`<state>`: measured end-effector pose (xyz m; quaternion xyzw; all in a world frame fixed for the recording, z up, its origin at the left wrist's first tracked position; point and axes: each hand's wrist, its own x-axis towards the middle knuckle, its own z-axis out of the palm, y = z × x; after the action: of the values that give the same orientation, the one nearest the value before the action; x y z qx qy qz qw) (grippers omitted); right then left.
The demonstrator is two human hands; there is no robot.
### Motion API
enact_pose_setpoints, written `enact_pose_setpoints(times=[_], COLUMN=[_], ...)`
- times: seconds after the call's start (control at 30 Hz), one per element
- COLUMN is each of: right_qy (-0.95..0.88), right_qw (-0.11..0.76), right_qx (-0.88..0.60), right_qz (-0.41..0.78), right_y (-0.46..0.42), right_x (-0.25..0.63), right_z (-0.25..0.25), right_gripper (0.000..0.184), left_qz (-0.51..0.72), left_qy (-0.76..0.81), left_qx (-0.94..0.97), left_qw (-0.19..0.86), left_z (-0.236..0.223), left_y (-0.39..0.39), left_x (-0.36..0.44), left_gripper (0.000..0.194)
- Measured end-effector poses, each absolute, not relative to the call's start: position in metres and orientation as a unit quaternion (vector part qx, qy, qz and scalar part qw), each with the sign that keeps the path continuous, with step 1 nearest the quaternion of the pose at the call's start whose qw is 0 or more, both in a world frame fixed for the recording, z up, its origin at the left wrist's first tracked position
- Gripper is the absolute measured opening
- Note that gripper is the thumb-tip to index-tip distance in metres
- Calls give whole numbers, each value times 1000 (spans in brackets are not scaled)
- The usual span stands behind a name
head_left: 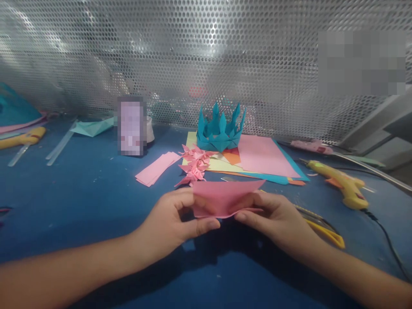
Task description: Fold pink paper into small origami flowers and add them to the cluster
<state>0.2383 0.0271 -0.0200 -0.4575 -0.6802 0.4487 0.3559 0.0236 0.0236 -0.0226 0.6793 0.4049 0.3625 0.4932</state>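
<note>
Between my two hands a sheet of pink paper (225, 193) is held up off the table, its lower edge bent or folded toward me. My left hand (180, 214) pinches its left part, thumb in front and fingers behind. On the right side, my right hand (270, 214) grips it the same way, with the thumb along the lower edge. The fingertips behind the paper show only faintly. Just beyond lie several folded pink paper pieces (195, 165) and a stack of pink paper strips (158, 168). A blue paper crown (220, 133) stands behind them.
Coloured sheets (267, 156) lie under the crown. To the right are a yellow glue gun (343, 182) with its cord and yellow-handled scissors (325, 234). A blurred-out phone (131, 126) stands at back left, near another yellow tool (24, 138) and glue sticks (61, 143). Perforated metal (177, 56) walls the back.
</note>
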Motion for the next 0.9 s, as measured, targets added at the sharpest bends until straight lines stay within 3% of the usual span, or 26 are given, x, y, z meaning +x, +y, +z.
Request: enact_pose_setpoints(times=[0.27, 0.6, 0.9], right_qy=[-624, -556, -543], right_qw=[360, 434, 440], right_qx=[-518, -542, -542], right_qz=[462, 458, 466], right_y=[22, 16, 16], right_x=[232, 230, 229], right_z=[-19, -20, -22], right_gripper=[33, 35, 35], left_qz=[383, 411, 458], left_qy=[452, 453, 426], left_qx=[653, 579, 602], left_qw=[471, 539, 496], left_z=[-20, -26, -31], left_y=[20, 18, 20], left_x=[27, 30, 32], left_gripper=[30, 20, 22])
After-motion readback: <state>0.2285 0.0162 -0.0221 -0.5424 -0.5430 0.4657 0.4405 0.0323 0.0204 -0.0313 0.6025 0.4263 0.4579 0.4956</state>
